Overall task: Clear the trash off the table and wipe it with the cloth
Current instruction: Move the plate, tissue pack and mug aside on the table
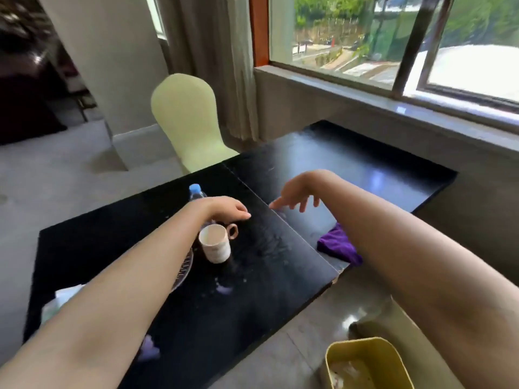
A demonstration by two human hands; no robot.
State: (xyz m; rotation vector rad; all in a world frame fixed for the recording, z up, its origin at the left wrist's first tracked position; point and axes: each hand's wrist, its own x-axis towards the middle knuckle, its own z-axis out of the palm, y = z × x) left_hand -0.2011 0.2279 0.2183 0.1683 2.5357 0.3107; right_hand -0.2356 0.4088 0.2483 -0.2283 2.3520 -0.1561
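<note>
neither hand grips anything. left hand (229, 210) hangs palm-down with its fingers loosely curled, empty, just past the cup (214, 242). right hand (297, 193) is spread slack above the seam between the two tabletops, also empty.

left to right: pale crumpled tissue (60, 300) at the left edge of the table (112, 234), mostly hidden under the left forearm. glass plate (184, 269) partly under the same arm. bottle (196, 192) behind the left wrist, only cap and shoulder showing. cup upright beside the plate, handle facing away. small pale scraps (224, 289) near the front edge, one more (148, 346) by the left elbow, blurred. purple cloth (338, 247) bunched on the right tabletop, partly under the right forearm. yellow bin (365, 363) on the floor at lower right, some waste already in it.

risks, as i read it: left wrist sits right over the cup and against the bottle, so a quick sweep could tip either. scraps are small and near the edge, so wiping before picking them up would push them onto the floor. the bin is low and off to the side, so a toss could miss.

count: 1 cup, 1 plate, 1 bottle, 1 cloth, 1 bin, 1 tissue, at least 2 scraps, can't tell exactly.
</note>
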